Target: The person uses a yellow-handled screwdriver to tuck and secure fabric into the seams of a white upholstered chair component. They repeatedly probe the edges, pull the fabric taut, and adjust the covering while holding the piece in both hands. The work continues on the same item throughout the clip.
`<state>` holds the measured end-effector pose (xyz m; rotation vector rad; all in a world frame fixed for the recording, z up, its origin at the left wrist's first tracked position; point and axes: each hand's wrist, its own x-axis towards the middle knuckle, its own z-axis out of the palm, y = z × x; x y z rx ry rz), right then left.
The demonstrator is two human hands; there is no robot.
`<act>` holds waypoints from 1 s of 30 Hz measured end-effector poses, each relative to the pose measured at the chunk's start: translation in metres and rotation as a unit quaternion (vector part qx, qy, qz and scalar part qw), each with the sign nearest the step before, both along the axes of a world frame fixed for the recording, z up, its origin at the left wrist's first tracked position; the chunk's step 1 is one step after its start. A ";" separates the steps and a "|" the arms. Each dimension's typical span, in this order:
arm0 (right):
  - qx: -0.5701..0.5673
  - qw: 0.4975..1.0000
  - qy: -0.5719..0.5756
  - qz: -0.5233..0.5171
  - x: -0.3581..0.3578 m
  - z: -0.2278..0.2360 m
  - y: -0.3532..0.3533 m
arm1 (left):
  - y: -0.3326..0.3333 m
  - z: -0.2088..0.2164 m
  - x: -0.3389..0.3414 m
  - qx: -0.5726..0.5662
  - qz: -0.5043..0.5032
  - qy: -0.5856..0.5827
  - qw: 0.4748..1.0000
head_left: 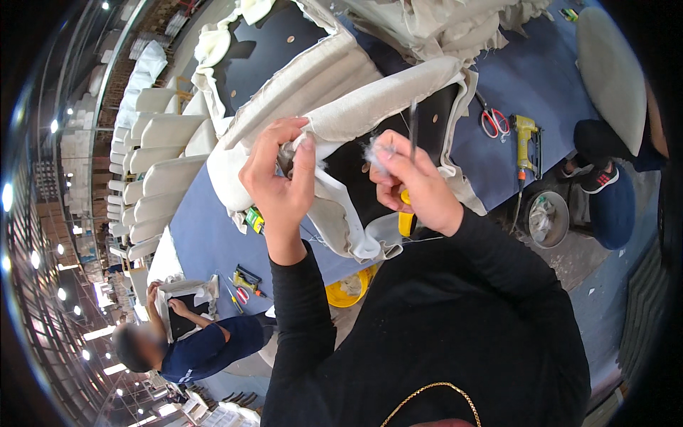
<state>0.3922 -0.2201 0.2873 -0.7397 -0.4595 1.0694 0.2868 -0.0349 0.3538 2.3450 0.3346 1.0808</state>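
My left hand [281, 174] pinches the cream fabric edge of an upholstered chair part [384, 99], its fingers closed at the corner of a padded roll. Black backing shows inside the part, and loose fabric flaps hang toward me. My right hand [420, 181] is wrapped round a screwdriver [405, 224] with a yellow handle, its dark metal shaft pointing up and away. Between the thumb and fingers of that same hand is a tuft of white stuffing [377, 154]. The hands are apart, with the right one above the black backing.
On the blue-grey table [526, 78] lie red-handled scissors [492, 121] and a yellow staple gun [525, 146]. Beyond are more cream covers [441, 28]. A yellow bucket [348, 292] and a metal bucket [548, 219] stand below. A co-worker [206, 349] works at the left.
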 end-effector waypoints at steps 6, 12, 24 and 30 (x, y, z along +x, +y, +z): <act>-0.051 0.991 -0.116 -0.043 -0.020 0.008 0.018 | -0.004 -0.010 -0.008 -0.161 0.060 -0.037 0.984; -0.086 0.920 -0.349 -0.154 -0.019 0.027 0.032 | -0.029 -0.008 -0.009 -0.211 0.037 -0.064 0.975; -0.035 0.941 -0.285 -0.178 -0.017 0.023 0.024 | -0.030 0.003 -0.010 -0.316 0.004 -0.041 0.948; -0.095 0.895 -0.421 -0.110 -0.004 0.053 0.029 | -0.037 0.006 -0.013 -0.304 -0.047 -0.040 0.951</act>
